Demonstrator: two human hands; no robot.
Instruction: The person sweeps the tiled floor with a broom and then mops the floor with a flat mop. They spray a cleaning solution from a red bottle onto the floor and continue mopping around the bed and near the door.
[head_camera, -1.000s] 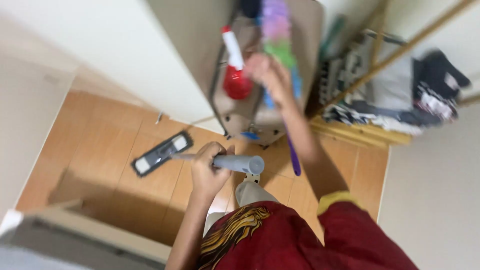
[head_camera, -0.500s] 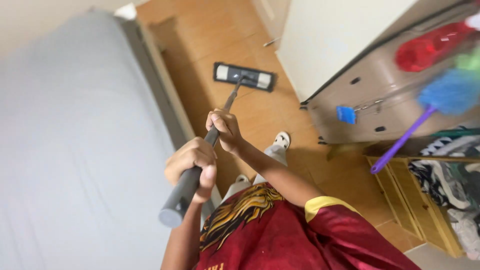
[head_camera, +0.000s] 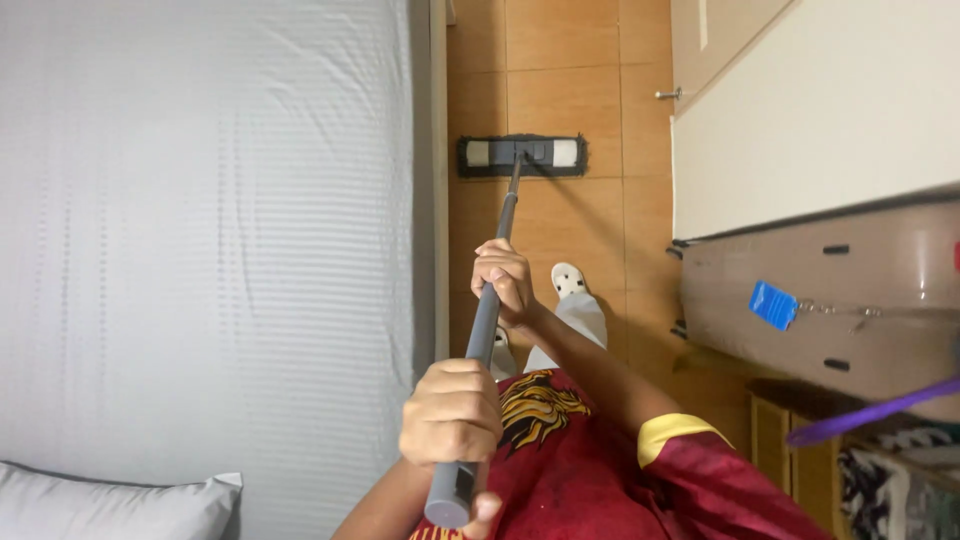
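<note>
Grey mop pole (head_camera: 497, 262) gripped by both: left hand (head_camera: 452, 412) wrapped around near end, right hand (head_camera: 505, 280) closed midway; flat mop head (head_camera: 522, 154) on far tiled floor (head_camera: 560, 90), right of bed (head_camera: 200, 230).

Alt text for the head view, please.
Both hands grip a grey mop handle, left hand near its top, right hand lower; the flat mop head rests on tan floor tiles beside a white bed.

Both hands grip a grey mop handle (head_camera: 487, 330): the left hand (head_camera: 452, 412) near its top end, the right hand (head_camera: 505, 281) further down. The flat mop head (head_camera: 522, 155) rests on the brown tiled floor (head_camera: 590, 100) beside a white bed (head_camera: 200, 230)
</note>
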